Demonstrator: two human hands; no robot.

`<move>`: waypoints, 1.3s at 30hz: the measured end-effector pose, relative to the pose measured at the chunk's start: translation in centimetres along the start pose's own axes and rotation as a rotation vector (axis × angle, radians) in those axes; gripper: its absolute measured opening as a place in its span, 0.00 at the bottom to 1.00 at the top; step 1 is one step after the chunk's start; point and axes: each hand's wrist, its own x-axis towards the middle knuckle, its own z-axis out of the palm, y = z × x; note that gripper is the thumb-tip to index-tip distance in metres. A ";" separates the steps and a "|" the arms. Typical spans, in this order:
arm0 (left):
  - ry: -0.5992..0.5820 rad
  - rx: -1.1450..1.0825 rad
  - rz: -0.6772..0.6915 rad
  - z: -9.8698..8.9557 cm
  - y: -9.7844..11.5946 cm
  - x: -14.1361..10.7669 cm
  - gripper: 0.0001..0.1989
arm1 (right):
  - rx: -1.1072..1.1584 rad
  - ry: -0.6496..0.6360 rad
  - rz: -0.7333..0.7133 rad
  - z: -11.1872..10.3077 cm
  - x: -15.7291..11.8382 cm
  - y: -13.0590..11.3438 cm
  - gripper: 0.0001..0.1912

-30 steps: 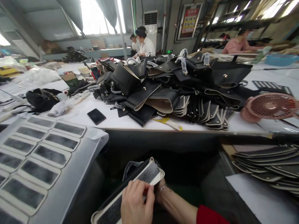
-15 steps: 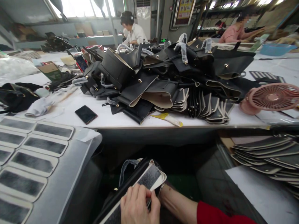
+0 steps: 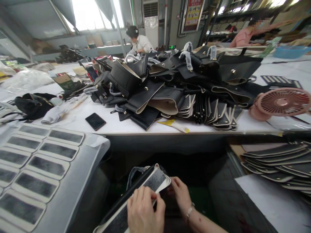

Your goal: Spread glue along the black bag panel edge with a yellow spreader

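A black leather bag [image 3: 136, 187] lies slanted at the lower middle, its handle [image 3: 134, 173] wrapped in clear film. Along its side facing me runs a cream-edged panel [image 3: 155, 180] with a dark rectangular strip. Curled over this panel, my left hand [image 3: 145, 208] has its thumb and fingers closed on it. My right hand [image 3: 181, 195], a bracelet at its wrist, is pinched at the panel's far right corner; its fingertips are partly hidden there. Much of the bag's body is lost in shadow.
Cream-edged panels [image 3: 36, 186] lie in rows on a grey board at left. More panels [image 3: 279, 161] are stacked at right. On the white table are a heap of black bags [image 3: 155, 94], a phone [image 3: 95, 121] and a pink fan [image 3: 282, 102]. Two people work beyond.
My right hand has come out from behind the bag's corner to its right side. The left hand has stayed on the panel. The camera view has tipped up slightly.
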 end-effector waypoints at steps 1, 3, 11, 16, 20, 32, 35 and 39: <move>-0.001 -0.009 -0.003 -0.1 0.1 0.0 0.10 | -0.032 0.052 -0.060 -0.8 -0.8 -0.2 0.19; -0.005 -0.024 -0.008 -0.2 0.2 0.0 0.10 | -0.164 0.124 -0.360 -2.5 -2.8 -0.8 0.16; -0.016 -0.053 -0.010 -0.4 0.2 -0.1 0.09 | -0.832 0.163 -1.248 -2.7 -5.7 -4.9 0.28; -0.022 -0.107 -0.001 -0.2 -0.1 -0.5 0.09 | -1.061 0.193 -1.223 -0.8 -5.1 -4.7 0.27; 0.035 -0.141 0.053 0.3 -1.0 -1.2 0.09 | -1.080 0.258 -1.251 0.0 -5.4 -4.0 0.24; 0.157 -0.158 0.069 0.2 -4.4 -4.7 0.09 | -1.041 0.339 -1.260 3.7 -6.9 -4.0 0.22; 0.165 -0.143 0.075 -0.2 -5.4 -5.2 0.08 | -1.044 0.347 -1.282 4.7 -7.3 -4.1 0.20; 0.194 -0.133 0.070 -0.8 -6.6 -6.0 0.09 | -1.055 0.338 -1.304 6.0 -7.8 -4.4 0.19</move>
